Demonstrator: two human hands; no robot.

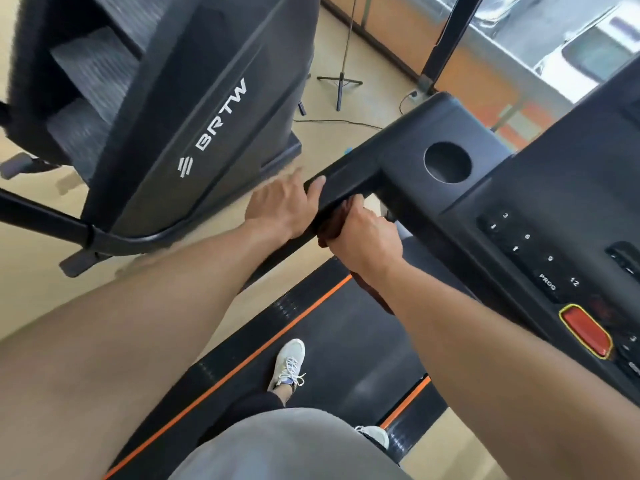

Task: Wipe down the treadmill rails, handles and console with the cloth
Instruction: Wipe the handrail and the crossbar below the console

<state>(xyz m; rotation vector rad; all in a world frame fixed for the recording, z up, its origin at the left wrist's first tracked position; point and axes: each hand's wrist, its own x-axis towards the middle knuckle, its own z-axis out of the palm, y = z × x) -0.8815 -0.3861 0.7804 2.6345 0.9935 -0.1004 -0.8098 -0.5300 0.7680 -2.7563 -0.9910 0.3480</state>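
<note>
Brown cloth [330,225] is gripped by the right hand [363,237] against the treadmill's left handle [343,183]; the left hand [277,206] rests on it, fingers relaxed. Trailing cloth could slip free.

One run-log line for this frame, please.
stage: wiping handle | right hand: grips cloth on left handle | left hand: rests on handle | console: untouched
</note>
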